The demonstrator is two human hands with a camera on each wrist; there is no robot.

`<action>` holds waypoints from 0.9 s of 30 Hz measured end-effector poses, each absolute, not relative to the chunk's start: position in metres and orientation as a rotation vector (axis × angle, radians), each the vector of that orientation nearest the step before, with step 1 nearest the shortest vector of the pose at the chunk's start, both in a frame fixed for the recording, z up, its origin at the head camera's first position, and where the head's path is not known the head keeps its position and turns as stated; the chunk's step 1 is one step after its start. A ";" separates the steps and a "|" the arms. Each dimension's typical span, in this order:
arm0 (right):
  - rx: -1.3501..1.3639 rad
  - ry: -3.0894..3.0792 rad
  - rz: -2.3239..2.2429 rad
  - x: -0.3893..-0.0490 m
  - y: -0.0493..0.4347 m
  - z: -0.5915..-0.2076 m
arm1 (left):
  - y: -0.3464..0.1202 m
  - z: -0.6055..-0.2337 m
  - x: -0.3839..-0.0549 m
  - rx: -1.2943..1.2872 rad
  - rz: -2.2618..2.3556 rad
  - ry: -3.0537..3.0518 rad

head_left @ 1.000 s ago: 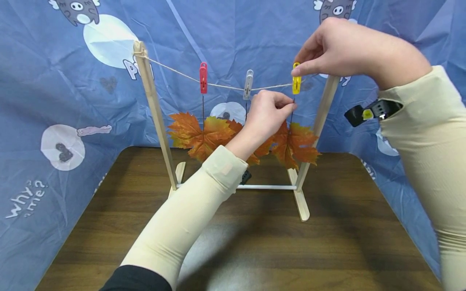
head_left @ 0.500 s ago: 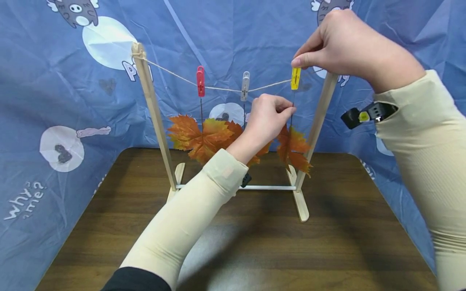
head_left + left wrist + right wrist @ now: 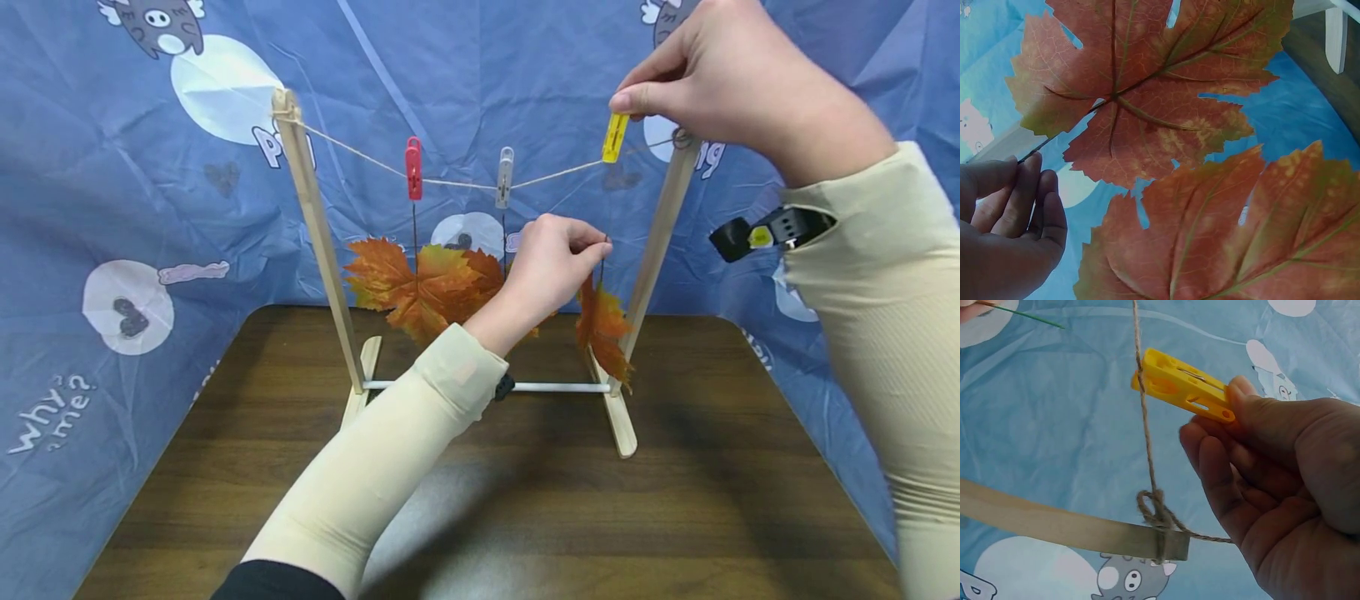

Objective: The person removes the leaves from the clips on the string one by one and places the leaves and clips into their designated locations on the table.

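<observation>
My left hand (image 3: 551, 260) pinches the dark stem (image 3: 1040, 147) of an orange maple leaf (image 3: 602, 332), seen edge-on below the fingertips. My right hand (image 3: 738, 83) pinches the upper end of a yellow clothespin (image 3: 615, 138), tilted with its lower end at the twine (image 3: 561, 175). In the right wrist view the twine crosses the clothespin's tip; whether it is clamped there I cannot tell. A gap separates this clothespin from the stem. Along the twine hang a red clothespin (image 3: 414, 169) and a grey clothespin (image 3: 505, 178), each above a stemmed leaf; my left arm partly covers the grey one's leaf.
A wooden frame (image 3: 318, 242) carries the twine between two posts, with a white rod (image 3: 555, 387) low between them. It stands on a brown wooden table (image 3: 487, 492). A blue printed cloth (image 3: 150, 208) hangs behind.
The yellow clothespin has risen and tilted in my right hand, coming off the leaf stem. My left hand has lowered, and the leaf has dropped and turned edge-on with it.
</observation>
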State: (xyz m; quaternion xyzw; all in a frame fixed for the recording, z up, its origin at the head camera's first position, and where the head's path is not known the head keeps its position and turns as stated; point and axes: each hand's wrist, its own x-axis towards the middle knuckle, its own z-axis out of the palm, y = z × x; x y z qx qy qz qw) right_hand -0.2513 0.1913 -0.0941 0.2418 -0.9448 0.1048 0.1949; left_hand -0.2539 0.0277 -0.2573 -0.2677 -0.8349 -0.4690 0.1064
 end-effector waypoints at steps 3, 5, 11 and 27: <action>0.658 -2.646 0.302 -0.249 0.192 -0.093 | 0.027 -0.261 -0.251 -0.812 -1.382 -2.448; 0.638 -2.653 0.307 -0.247 0.194 -0.091 | 0.027 -0.264 -0.249 -0.831 -1.391 -2.436; 0.572 -2.658 0.349 -0.239 0.200 -0.088 | 0.027 -0.268 -0.242 -0.885 -1.423 -2.418; 0.595 -2.551 0.416 -0.208 0.210 -0.107 | 0.021 -0.282 -0.209 -0.946 -1.415 -2.423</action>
